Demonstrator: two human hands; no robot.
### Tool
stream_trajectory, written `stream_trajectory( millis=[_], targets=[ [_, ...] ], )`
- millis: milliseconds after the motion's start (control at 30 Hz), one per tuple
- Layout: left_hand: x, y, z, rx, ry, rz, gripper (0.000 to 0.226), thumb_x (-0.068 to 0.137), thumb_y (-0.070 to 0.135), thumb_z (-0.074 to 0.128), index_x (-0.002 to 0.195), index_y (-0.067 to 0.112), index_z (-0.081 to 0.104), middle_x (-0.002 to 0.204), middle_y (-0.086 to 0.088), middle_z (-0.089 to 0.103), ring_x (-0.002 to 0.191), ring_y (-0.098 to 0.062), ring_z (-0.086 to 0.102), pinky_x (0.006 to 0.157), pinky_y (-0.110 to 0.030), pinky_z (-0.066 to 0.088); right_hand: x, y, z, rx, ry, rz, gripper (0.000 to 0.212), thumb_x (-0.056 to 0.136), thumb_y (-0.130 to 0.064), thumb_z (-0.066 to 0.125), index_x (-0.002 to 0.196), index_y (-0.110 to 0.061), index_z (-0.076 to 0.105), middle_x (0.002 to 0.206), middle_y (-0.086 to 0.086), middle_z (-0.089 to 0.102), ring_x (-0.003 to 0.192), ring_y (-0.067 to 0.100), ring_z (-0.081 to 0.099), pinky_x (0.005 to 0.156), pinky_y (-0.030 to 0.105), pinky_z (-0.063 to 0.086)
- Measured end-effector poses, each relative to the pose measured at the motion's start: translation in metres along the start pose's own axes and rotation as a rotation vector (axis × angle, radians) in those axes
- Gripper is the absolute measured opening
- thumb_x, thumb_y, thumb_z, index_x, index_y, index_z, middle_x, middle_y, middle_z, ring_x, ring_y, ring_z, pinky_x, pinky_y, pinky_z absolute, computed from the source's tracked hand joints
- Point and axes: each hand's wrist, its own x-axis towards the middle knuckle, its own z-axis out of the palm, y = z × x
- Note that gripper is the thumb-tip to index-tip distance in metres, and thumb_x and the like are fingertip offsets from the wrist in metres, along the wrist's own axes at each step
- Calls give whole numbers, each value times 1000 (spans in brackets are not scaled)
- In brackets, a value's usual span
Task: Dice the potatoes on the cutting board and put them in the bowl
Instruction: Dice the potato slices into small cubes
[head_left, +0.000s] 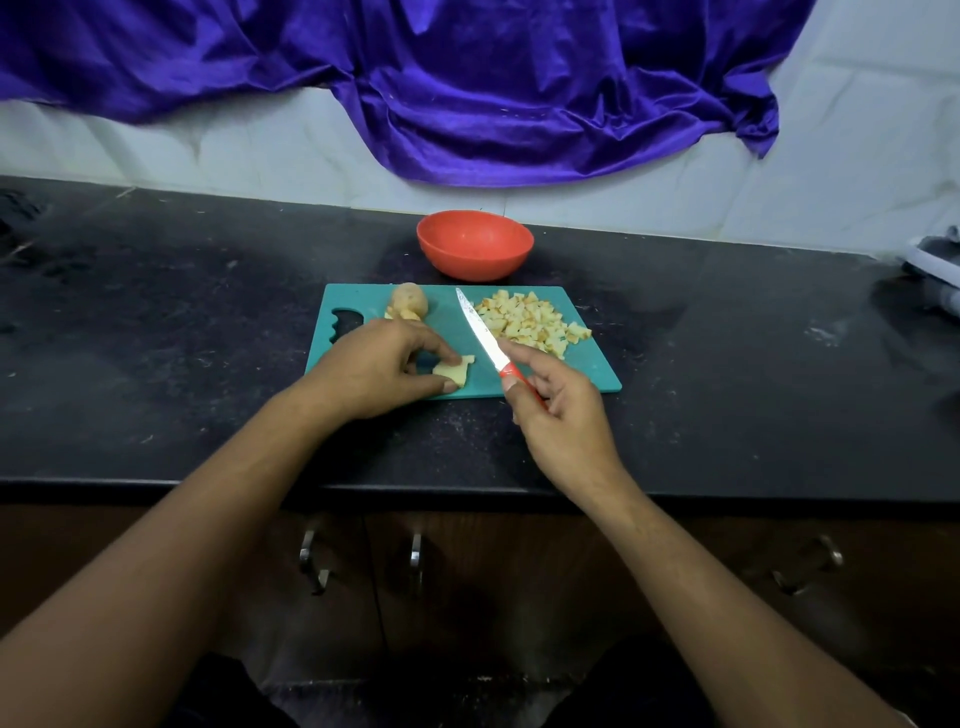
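Left hand pinches a potato slice on the cutting board; right hand grips the knife

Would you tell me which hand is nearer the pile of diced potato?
Right. The right hand, holding the knife, sits just in front of the diced potato pile; the left hand pinches a potato slice farther left.

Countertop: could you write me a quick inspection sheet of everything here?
Surface: black countertop, specks of debris.
Job's things: teal cutting board with diced potato pile and a partly cut potato; red bowl behind, looks empty.
Clutter: unclear white object at right edge.
Hands: left hand pinches a potato piece; right hand holds the knife.
Cables: nothing seen.
Surroundings: purple cloth, white wall, cabinet doors below.
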Motion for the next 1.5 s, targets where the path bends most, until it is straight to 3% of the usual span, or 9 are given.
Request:
stream_trajectory(
  millis=[133,233,400,500,600,933,1233,1500],
  targets=[
    [-11,15,11,79,181,-63,33,82,57,77,108,36,74,85,27,57,78,-1,52,67,-31,39,-1,3,3,-83,52,-7,39,104,-23,60,142,-32,61,117,-30,68,101,19,71,85,45,62],
    [-14,26,19,140,294,-121,36,81,62,75,103,34,74,102,18,69,99,-11,61,69,-32,41,-4,3,5,-290,142,-90,40,103,-25,58,143,-32,60,132,-15,68,95,5,65,85,29,58],
    [-15,24,30,162,349,-129,39,80,67,71,99,33,71,114,16,69,106,-11,62,77,-37,54,-7,-9,9,-622,121,-130,42,105,-28,53,145,-34,57,117,-12,72,84,6,66,74,30,59],
    [-17,21,29,97,341,-132,39,82,64,72,107,35,71,117,17,69,102,-10,62,77,-36,55,-4,-12,12,-755,75,-101,44,105,-30,52,148,-34,53,107,-8,72,82,8,64,74,35,59],
    [-18,19,27,59,321,-157,37,83,61,72,113,39,72,115,16,71,96,-8,61,76,-35,53,-2,-14,14,-802,69,-84,44,105,-30,51,149,-34,52,100,-6,71,83,11,64,74,36,58],
    [-18,18,26,51,314,-176,35,86,56,72,114,36,76,117,16,72,97,-8,64,77,-33,53,1,-18,11,-874,-54,-132,43,105,-30,49,148,-35,53,112,-2,70,98,17,64,80,38,56],
    [-18,24,25,70,317,-185,33,87,53,73,114,33,76,118,16,72,102,-7,64,84,-37,56,-3,-17,9,-697,44,-86,43,104,-27,52,147,-36,54,103,-9,70,73,6,61,67,31,56],
    [-18,24,25,93,334,-165,32,88,52,73,113,32,77,118,16,72,104,-8,65,86,-38,57,-6,-24,8,-807,-55,-133,45,105,-28,49,150,-36,49,103,-6,68,77,9,60,67,34,55]
  ],
)
